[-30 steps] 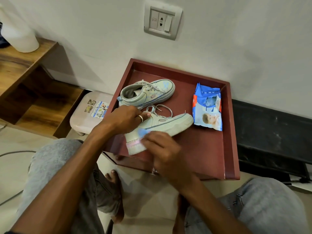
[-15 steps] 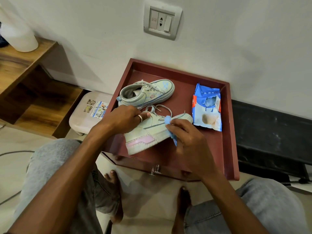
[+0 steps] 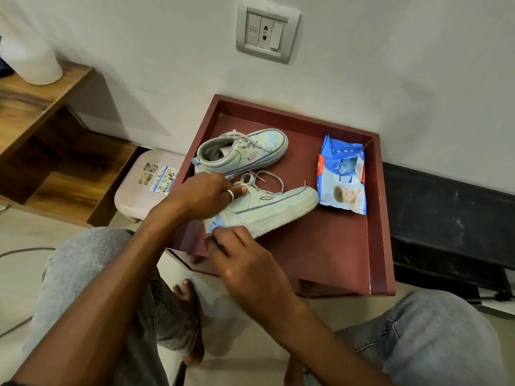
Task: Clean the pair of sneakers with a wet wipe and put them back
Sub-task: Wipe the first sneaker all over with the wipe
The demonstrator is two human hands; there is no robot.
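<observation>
Midway, I judge: the left hand (image 3: 206,196) grips the lower sneaker (image 3: 276,207), the right hand (image 3: 245,257) pinches the wet wipe (image 3: 216,222) at its heel; the upper sneaker (image 3: 245,154) looks untended.

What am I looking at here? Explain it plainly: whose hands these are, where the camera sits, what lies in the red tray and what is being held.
There is no machine here, only a person working with two bare hands. All the pictures come from one wide-angle camera worn on the person's head, looking forward and down, so the arms reach in from the bottom edge and the knees show on either side.

The surface is a red tray with raised edges, set against the wall. Two pale sneakers and a blue wipes pack lie in it.

The left hand holds the near sneaker by its top, near the laces. The right hand pinches a blue wet wipe against that shoe's heel end. The second sneaker lies behind, untouched.
</observation>
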